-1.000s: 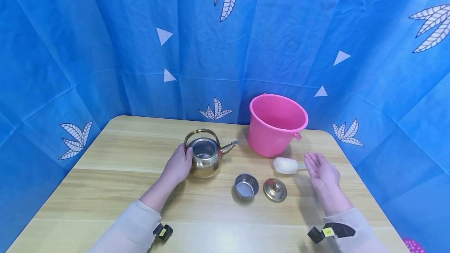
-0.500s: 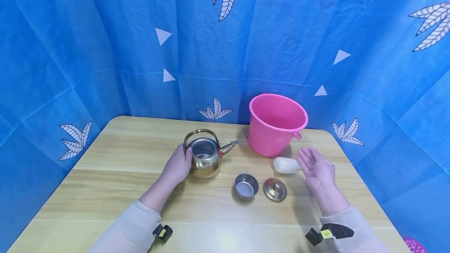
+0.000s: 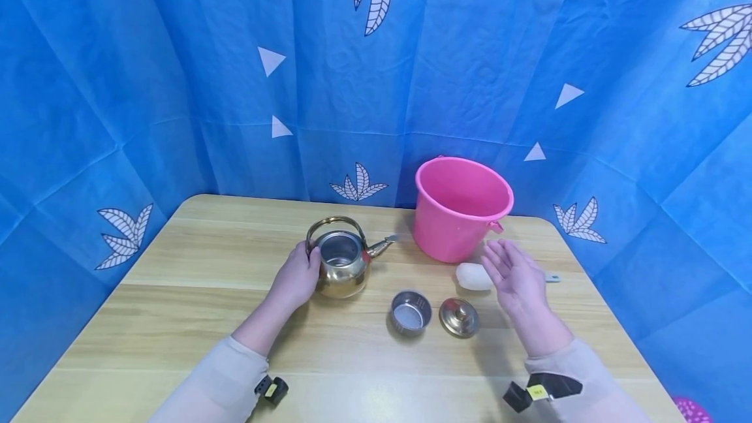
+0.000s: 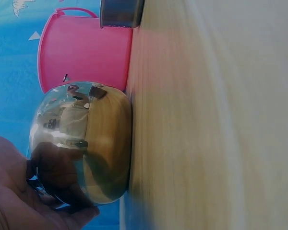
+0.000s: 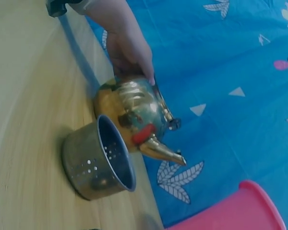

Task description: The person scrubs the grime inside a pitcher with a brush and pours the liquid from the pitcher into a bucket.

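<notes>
A brass-coloured kettle (image 3: 343, 274) stands lidless on the table, its arched handle up and its spout toward the right. My left hand (image 3: 299, 274) grips its left side where the handle joins the body; the left wrist view shows the thumb on the shiny wall. My right hand (image 3: 519, 282), fingers extended and palm turned inward, hovers over a sponge brush with a white head (image 3: 473, 277), hiding the middle of its handle. Between the hands sit a perforated steel strainer cup (image 3: 411, 313) and the knobbed kettle lid (image 3: 459, 317). The right wrist view also shows the strainer cup (image 5: 93, 163) before the kettle (image 5: 134, 110).
Behind the brush stands a pink bucket (image 3: 452, 234), near the table's back edge. A blue patterned curtain (image 3: 235, 70) hangs around the back and sides. Bare wooden tabletop (image 3: 194, 292) extends on the left and along the front.
My right hand has moved leftward above the brush, uncovering the tip of its handle on the right. The left hand and kettle have stayed in place.
</notes>
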Demonstrator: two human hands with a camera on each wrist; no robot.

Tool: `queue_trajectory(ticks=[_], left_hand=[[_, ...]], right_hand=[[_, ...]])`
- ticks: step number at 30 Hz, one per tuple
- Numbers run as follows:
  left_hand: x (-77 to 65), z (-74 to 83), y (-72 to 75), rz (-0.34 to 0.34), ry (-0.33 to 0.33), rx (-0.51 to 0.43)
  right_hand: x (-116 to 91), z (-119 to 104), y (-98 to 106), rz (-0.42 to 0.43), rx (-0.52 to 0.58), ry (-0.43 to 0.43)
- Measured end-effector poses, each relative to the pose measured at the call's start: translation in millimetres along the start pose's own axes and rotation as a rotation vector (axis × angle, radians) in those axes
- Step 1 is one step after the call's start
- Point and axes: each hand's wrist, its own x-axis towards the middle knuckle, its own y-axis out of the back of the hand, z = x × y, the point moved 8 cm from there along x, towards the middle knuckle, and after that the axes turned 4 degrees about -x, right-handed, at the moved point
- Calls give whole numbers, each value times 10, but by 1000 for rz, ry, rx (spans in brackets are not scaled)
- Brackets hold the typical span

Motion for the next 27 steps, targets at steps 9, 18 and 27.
queue_trajectory(ticks=[9, 18, 27], left_hand=[[3, -8, 1, 2, 1, -1], [2, -15, -4, -2, 7, 4], [-1, 2, -1, 0, 7, 5]], right_hand=[[-17, 56, -170, -37, -73, 18], [-12, 133, -303, -43, -180, 42], [44, 194, -444, -101, -319, 82]])
